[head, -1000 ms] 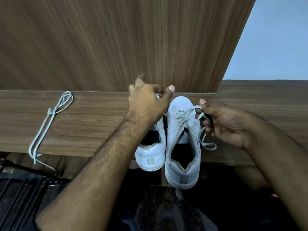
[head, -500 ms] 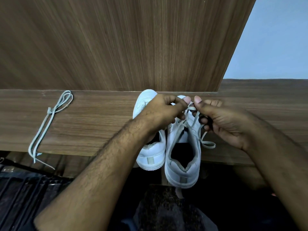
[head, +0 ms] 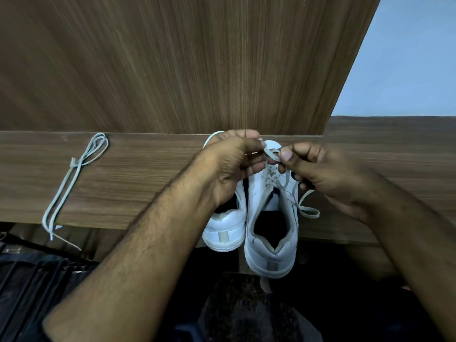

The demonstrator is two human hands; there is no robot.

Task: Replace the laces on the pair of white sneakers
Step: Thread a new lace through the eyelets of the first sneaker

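Two white sneakers stand side by side on the wooden shelf (head: pixel 148 178), heels toward me and hanging over its front edge. The left sneaker (head: pixel 225 230) is mostly covered by my left hand (head: pixel 232 166). The right sneaker (head: pixel 271 230) carries a pale lace (head: pixel 272 154) threaded near the toe. Both hands meet over its toe: my left hand's fingers are curled at the lace, and my right hand (head: pixel 318 171) pinches a loop of it between thumb and forefinger. A loose end of the lace (head: pixel 308 211) trails off the shoe's right side.
A second lace (head: pixel 66 183), knotted into a bundle, lies on the shelf at the left, its ends hanging over the edge. A wooden panel (head: pixel 172 65) rises behind the shelf. A dark slatted object (head: pixel 37 280) sits below left.
My left hand came off the left sneaker's toe and moved right to meet my right hand. Both hands rose toward the right sneaker's toe and took up the lace loop.
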